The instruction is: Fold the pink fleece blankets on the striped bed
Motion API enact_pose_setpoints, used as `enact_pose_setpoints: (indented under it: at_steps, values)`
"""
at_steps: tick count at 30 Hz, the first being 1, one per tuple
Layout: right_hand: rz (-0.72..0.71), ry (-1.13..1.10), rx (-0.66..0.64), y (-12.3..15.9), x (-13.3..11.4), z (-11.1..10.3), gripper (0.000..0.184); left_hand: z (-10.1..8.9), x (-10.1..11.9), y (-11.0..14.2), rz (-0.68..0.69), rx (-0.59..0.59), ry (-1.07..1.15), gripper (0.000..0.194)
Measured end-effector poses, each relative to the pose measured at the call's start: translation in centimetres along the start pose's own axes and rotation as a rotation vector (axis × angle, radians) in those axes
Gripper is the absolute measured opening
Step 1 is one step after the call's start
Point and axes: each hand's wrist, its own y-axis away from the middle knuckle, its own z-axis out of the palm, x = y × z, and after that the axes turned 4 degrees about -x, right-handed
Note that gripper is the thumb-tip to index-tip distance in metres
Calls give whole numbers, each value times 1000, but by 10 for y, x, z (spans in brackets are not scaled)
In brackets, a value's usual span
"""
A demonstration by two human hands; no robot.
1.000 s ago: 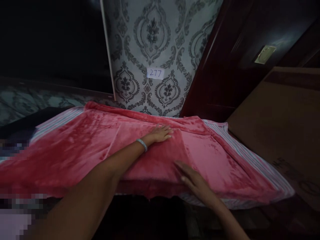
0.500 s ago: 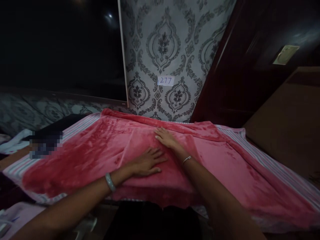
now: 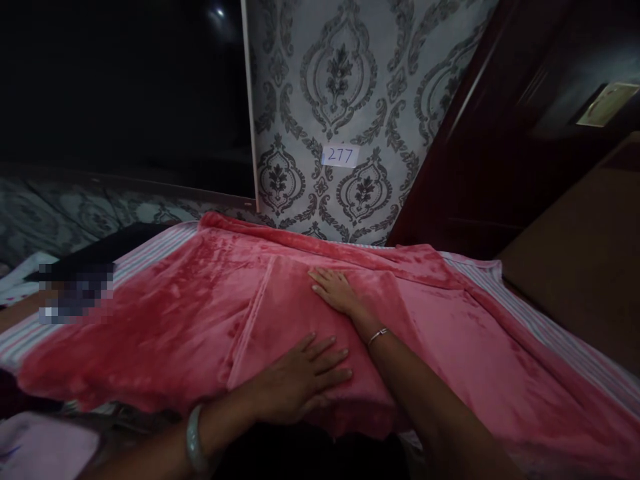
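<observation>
A folded piece of red-pink plush fabric (image 3: 280, 313) lies in the middle of a larger spread of the same plush cloth (image 3: 165, 313). Flat on its near part rests my left hand (image 3: 303, 377), fingers spread, a pale bangle on the wrist. My right hand (image 3: 334, 290) lies on the far part of the folded piece with fingers stretched out; a thin bracelet circles that wrist. Neither hand grips anything. The cloth's front edge hangs down below my left hand.
Striped cloth (image 3: 537, 320) shows beneath the plush on both sides. Behind stand a dark screen (image 3: 125, 100) and patterned wallpaper with a paper label (image 3: 340, 155) reading 277. A brown box (image 3: 580, 267) is at right, a pale pink item (image 3: 47, 443) at lower left.
My left hand has slid nearer to me over the folded fabric. My right hand stays on the far part, slightly shifted. The view has turned a little.
</observation>
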Motion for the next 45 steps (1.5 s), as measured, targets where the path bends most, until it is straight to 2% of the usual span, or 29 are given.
enact_pose_setpoints:
  at_steps: [4, 6, 9, 10, 12, 14, 16, 18, 20, 23, 27, 31, 33, 35, 37, 38, 41, 43, 45]
  values:
    - [11, 8, -7, 1, -2, -1, 55, 8, 17, 18, -16, 21, 63, 69]
    - [21, 16, -15, 1, -4, -3, 56, 4, 16, 20, -33, 55, 115, 58]
    - [57, 32, -22, 3, -13, -9, 56, -21, -3, 9, -132, 237, 154, 46]
    - [66, 35, -17, 5, -18, -10, 57, -33, -15, 2, -183, 313, 132, 47]
    - [42, 39, -6, 13, -32, -12, 58, -58, -43, -14, -315, 387, 37, 50]
    - [-38, 29, -14, 26, -48, -10, 62, -77, -74, -28, -505, 345, -80, 52]
    - [-117, -1, -48, 43, -61, -7, 68, -85, -102, -36, -691, 291, -183, 53]
    - [-156, -48, -91, 63, -71, -5, 71, -80, -121, -39, -760, 261, -213, 52]
    - [-187, -80, -127, 84, -77, -2, 69, -69, -132, -38, -766, 256, -218, 53]
    - [-228, -102, -160, 116, -83, 3, 72, -58, -137, -36, -765, 261, -238, 55]
    - [-270, -173, -169, 152, -90, 7, 78, -58, -139, -37, -787, 218, -262, 57]
    - [-408, -326, -183, 172, -84, -6, 61, -70, -140, -40, -805, 157, -255, 57]
    - [-425, -418, -110, 172, -70, -16, 54, -79, -135, -45, -809, 142, -257, 57]
    - [-313, -433, 62, 164, -48, -27, 53, -86, -124, -55, -799, 151, -267, 58]
    - [-113, -340, 237, 148, -22, -37, 53, -90, -109, -71, -754, 161, -275, 59]
    - [-13, -277, 283, 139, -9, -42, 53, -91, -101, -80, -717, 160, -272, 60]
    - [274, -133, 305, 112, 24, -53, 57, -88, -86, -107, -630, 147, -255, 60]
    - [435, -94, 292, 100, 41, -54, 58, -83, -86, -119, -631, 150, -254, 62]
    - [528, -75, 270, 95, 55, -44, 57, -74, -93, -123, -666, 158, -260, 64]
